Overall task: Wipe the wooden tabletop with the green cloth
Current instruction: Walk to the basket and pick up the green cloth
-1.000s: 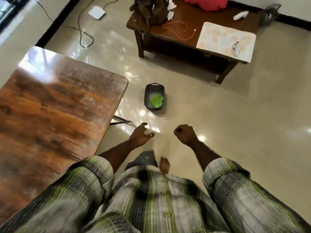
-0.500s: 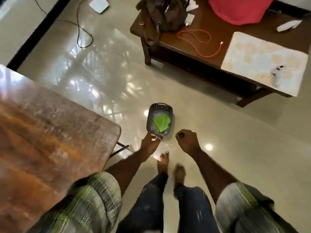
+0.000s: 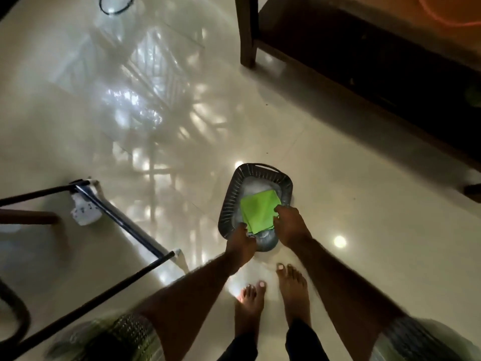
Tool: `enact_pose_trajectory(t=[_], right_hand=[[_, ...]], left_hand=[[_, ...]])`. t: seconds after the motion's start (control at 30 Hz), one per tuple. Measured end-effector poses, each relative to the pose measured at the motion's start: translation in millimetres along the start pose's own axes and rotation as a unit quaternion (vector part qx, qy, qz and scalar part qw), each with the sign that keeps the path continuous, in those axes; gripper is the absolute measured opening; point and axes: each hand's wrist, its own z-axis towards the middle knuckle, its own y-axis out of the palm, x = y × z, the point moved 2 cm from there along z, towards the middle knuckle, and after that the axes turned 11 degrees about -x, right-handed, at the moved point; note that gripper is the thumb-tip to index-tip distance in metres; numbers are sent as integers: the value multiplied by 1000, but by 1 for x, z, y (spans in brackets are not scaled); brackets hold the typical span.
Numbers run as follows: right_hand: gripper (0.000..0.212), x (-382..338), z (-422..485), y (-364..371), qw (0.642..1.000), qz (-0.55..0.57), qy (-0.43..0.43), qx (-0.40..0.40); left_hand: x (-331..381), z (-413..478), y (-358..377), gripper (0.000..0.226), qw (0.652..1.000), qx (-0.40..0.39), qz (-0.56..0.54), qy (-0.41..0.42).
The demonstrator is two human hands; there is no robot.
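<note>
The step in hand is fetching the green cloth [image 3: 259, 211], which lies folded in a dark basket [image 3: 260, 169] on the floor, between the two hands. The right hand [image 3: 289, 225] curls its fingers over the cloth's right edge, holding it. The left hand [image 3: 240, 243] sits at the basket's near rim, just below the cloth's corner. Blur hides its fingers, so I cannot tell whether it grips the rim, the cloth or nothing. The wooden tabletop is out of view. The next move, as I judge it, calls for a firm pinch, lifting the cloth clear of the basket, then standing and turning to the tabletop.
</note>
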Motion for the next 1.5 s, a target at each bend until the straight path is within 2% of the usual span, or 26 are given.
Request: enact_pose_trajectory(t=[0.07,0.17,0.27,0.43,0.5,0.57,0.63,0.77,0.9,0.97,1.07,1.1,1.2,1.27,1.4,1.5], right_hand=[[38,4,36,1,999,-31,-7,-22],[58,16,93,13,996,-65,25,-58],[80,22,134,28,995,-60,63,-51],[82,24,171,50,988,-62,139,-13],[77,27,176,56,987,-47,155,-1],[69,29,177,61,987,-7,158,1],[54,29,171,62,989,30,144,7],[44,11,122,41,989,96,104,31],[59,-32,46,-17,989,125,52,58],[50,-60,-1,-54,988,137,40,64],[36,-100,-64,-108,983,168,48,62],[38,-112,-84,-123,981,176,46,60],[47,-147,-146,-158,981,182,48,45],[47,-168,-192,-178,981,184,43,37],[49,-201,-290,-208,981,192,28,27],[53,-223,-360,-222,980,196,21,9]], left_hand=[[-8,45,-1,39,1000,1,21,-5],[-18,104,1,61,1000,22,-17,-7],[-30,151,8,62,997,38,-37,-55],[-49,203,24,83,989,94,-45,-103],[-56,213,28,70,985,100,-106,-87],[-60,212,31,45,976,103,-181,-58],[-54,200,27,24,970,134,-197,-48],[-28,147,15,21,948,165,-271,-7],[19,70,-12,23,943,164,-288,37],[52,14,-28,15,944,149,-292,47],[100,-66,-48,10,933,153,-323,44],[111,-88,-56,8,929,161,-333,37],[140,-151,-71,25,919,177,-351,-1],[155,-203,-81,28,912,180,-368,-7],[173,-313,-97,8,905,176,-387,6],[183,-395,-104,9,902,168,-396,14]])
